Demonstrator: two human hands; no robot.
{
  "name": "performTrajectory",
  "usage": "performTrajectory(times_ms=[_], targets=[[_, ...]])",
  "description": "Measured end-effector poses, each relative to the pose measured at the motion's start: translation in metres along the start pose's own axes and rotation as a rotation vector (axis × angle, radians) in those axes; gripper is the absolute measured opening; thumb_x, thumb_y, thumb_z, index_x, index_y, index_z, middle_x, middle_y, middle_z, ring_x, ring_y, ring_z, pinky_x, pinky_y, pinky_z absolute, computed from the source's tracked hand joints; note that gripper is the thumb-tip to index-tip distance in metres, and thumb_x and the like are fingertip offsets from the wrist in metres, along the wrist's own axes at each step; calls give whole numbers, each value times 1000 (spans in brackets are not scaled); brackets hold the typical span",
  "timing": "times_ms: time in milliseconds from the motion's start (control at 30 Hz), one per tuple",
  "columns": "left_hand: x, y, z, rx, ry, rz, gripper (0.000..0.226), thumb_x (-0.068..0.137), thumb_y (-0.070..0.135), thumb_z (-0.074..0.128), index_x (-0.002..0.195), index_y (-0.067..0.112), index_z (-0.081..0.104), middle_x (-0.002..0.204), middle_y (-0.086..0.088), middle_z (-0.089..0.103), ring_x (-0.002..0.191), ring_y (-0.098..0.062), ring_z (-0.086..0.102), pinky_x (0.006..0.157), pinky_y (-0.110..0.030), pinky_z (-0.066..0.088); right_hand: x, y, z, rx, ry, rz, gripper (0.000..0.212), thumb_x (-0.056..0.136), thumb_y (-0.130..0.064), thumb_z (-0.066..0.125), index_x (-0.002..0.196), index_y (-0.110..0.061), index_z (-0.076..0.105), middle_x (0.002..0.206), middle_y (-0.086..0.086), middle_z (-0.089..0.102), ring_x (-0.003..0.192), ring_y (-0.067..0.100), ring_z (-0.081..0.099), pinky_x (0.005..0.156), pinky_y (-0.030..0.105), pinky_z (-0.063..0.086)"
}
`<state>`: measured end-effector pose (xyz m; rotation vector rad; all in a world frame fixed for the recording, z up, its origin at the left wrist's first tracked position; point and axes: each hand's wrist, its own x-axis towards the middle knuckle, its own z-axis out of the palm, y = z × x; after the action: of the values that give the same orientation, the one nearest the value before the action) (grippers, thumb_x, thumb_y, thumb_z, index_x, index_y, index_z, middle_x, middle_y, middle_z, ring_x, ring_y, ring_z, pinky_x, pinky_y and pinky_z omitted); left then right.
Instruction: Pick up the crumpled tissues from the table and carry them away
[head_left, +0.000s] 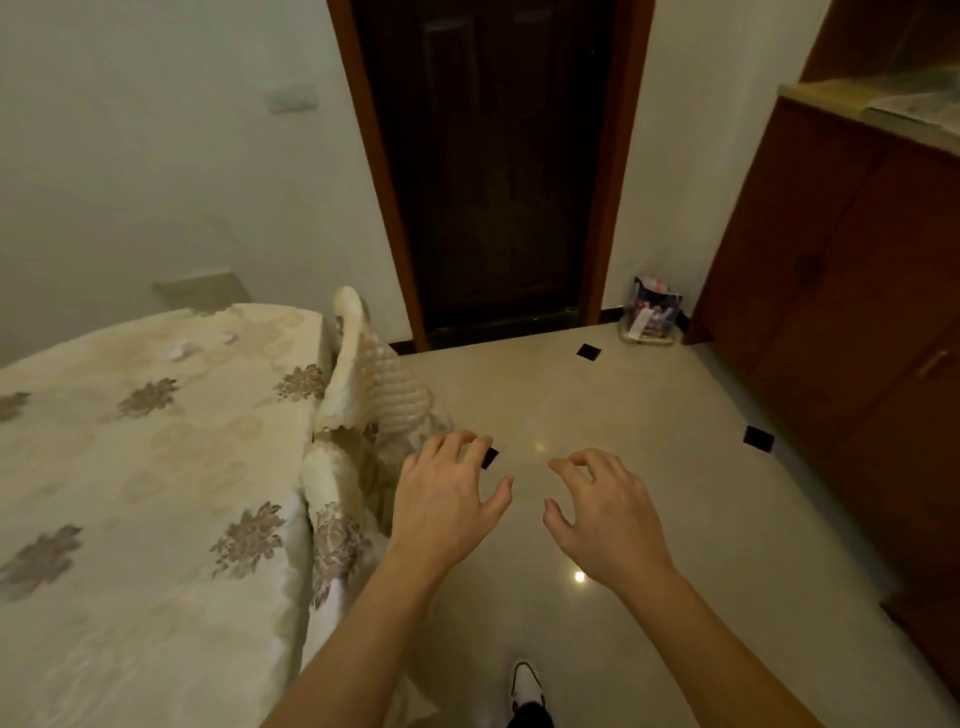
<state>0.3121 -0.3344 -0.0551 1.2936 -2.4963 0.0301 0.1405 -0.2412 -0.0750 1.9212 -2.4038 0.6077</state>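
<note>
Two small white crumpled tissues (180, 352) lie close together near the far end of the table (130, 467), on its cream floral cloth (218, 395); they look blurred.

The worktop (156, 467) lies to your left, with the tissues (182, 353) on its far end, near the wall. A chair (358, 364) stands against the worktop's right edge. Your hands, the left hand (447, 499) and the right hand (608, 519), hang side by side over the floor (571, 405), just right of the chair, touching nothing. The door (498, 182) stands straight ahead. A bin (652, 317) sits on the floor right of the door, beside the cabinet (831, 312) along your right.
</note>
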Motion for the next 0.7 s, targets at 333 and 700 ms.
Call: performTrajectory(times_ms=[333,700], targets=[[144,-59,35,-10,-26,-113,55,88,59,41,128,26,58,128,3,61,114,-18,55,88,-36,50,170,20,33,-4,-37,-75,39,80,-37,66,115,-19,67,108,2,64,101,23,60,79,39,52],[270,-85,76,45,-68,-184,58,90,60,38,136,26,51,137,1,55,123,-19,49,99,-37,45,313,53,63,1,-104,-120,44,86,-41,60,125,-22,62,117,1,61,111,21,55,87,39,48]])
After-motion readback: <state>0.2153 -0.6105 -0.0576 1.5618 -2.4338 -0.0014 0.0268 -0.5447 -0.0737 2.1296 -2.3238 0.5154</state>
